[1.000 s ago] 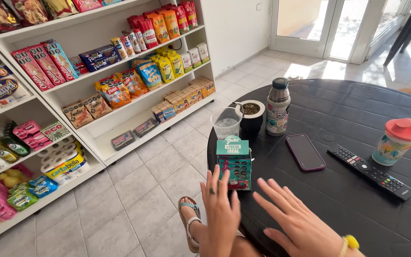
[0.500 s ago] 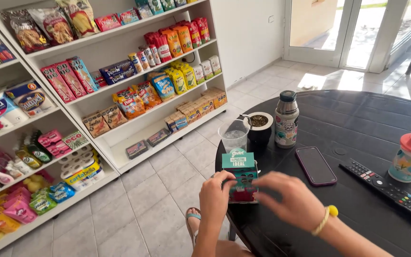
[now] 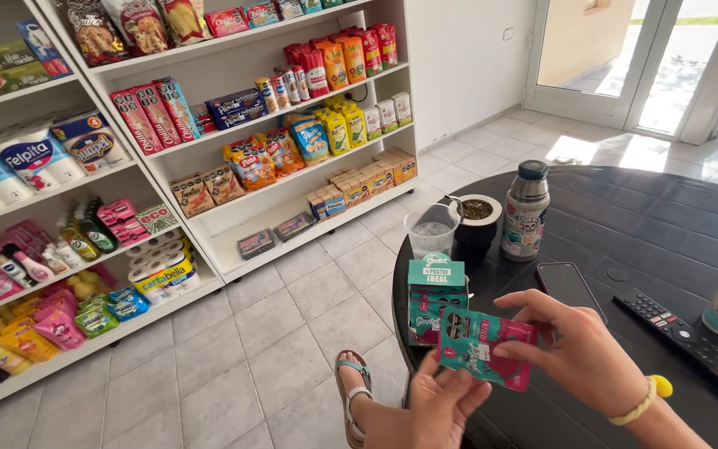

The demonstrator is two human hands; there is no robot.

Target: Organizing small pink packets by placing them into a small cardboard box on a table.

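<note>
Both hands low at the near edge of the round black table (image 3: pixel 641 224). Right hand (image 3: pixel 579 349) and left hand (image 3: pixel 438 407) each pinch a flat teal-and-pink packet (image 3: pixel 484 347), held tilted above the table. Half a second ago both hands were on the open teal box (image 3: pixel 435 299); the packet is now out, the box just behind it.

The person's left hand (image 3: pixel 438 407) and right hand (image 3: pixel 579 353) were bare, with no sleeves showing on the forearms. A yellow band with a round yellow bead circled the right wrist. One foot wore a sandal (image 3: pixel 352 391) with pale teal straps.
</note>
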